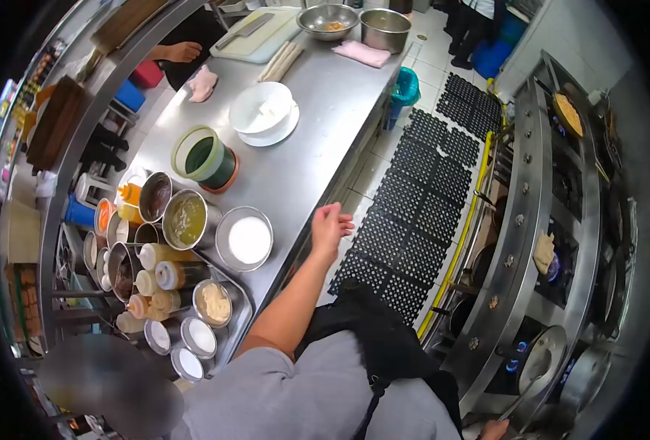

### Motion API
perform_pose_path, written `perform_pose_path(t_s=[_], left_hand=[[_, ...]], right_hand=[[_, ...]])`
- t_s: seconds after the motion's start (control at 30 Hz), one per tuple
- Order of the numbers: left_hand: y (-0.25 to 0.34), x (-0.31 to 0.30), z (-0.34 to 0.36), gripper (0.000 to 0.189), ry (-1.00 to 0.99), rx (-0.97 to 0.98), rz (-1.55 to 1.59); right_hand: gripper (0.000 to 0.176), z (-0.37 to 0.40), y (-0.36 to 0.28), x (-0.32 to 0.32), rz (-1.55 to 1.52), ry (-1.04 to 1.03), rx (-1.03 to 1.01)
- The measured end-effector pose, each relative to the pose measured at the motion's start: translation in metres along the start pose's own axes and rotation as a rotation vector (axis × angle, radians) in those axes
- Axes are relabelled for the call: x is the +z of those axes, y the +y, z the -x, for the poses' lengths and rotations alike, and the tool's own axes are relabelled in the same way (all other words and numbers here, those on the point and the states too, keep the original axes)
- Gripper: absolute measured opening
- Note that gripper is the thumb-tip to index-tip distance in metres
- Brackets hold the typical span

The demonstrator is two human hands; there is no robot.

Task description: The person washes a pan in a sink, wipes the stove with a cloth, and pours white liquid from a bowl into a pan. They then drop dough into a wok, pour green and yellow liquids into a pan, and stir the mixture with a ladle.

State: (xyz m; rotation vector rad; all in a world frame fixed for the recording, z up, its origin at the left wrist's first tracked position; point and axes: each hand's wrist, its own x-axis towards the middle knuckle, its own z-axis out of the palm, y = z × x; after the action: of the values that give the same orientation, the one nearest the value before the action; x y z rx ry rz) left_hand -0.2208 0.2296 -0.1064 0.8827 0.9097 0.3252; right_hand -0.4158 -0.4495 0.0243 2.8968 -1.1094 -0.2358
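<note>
Just short of the frying pan (554,342) over a blue flame (514,358), the right hand (495,430) closes round a long utensil (519,398) — probably a spoon, small at this edge — whose tip lies inside. The left hand (330,229) hangs well left of the pan, fingers loosely parted; beyond the pan lies a beige cloth (544,254), just right a metal pot (591,368).

No lettering, brand or number can be read on the squeeze bottles (182,254) at the near left or on the stove knobs (508,260) at right.
</note>
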Motion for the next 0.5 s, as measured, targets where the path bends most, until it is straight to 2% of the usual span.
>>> perform_pose_path(t_s=[0.03, 0.07, 0.17, 0.2, 0.33, 0.4, 0.5], left_hand=[[0.011, -0.007, -0.007, 0.031, 0.028, 0.026, 0.0], [0.022, -0.014, -0.017, 0.031, 0.054, 0.065, 0.009], [0.063, -0.019, -0.033, 0.029, 0.131, 0.142, 0.098], [0.068, -0.023, -0.032, 0.028, 0.144, 0.179, 0.157], [0.053, -0.033, -0.018, 0.032, 0.064, 0.138, 0.377], [0.019, -0.047, 0.009, 0.047, 0.132, 0.049, 0.455], [-0.006, -0.085, 0.057, 0.08, 0.295, -0.009, 0.602]], right_hand=[[0.037, 0.001, -0.009, -0.003, -0.036, -0.007, -0.089], [0.036, 0.003, -0.02, -0.007, 0.032, -0.029, -0.008], [0.037, -0.006, -0.014, -0.005, 0.003, -0.057, -0.107], [0.03, -0.007, -0.008, -0.004, -0.016, -0.05, -0.267], [0.028, -0.03, 0.005, -0.002, -0.108, -0.102, -0.384], [0.027, -0.034, 0.011, 0.007, -0.192, -0.143, -0.437], [0.026, -0.034, 0.008, 0.042, -0.369, -0.199, -0.498]])
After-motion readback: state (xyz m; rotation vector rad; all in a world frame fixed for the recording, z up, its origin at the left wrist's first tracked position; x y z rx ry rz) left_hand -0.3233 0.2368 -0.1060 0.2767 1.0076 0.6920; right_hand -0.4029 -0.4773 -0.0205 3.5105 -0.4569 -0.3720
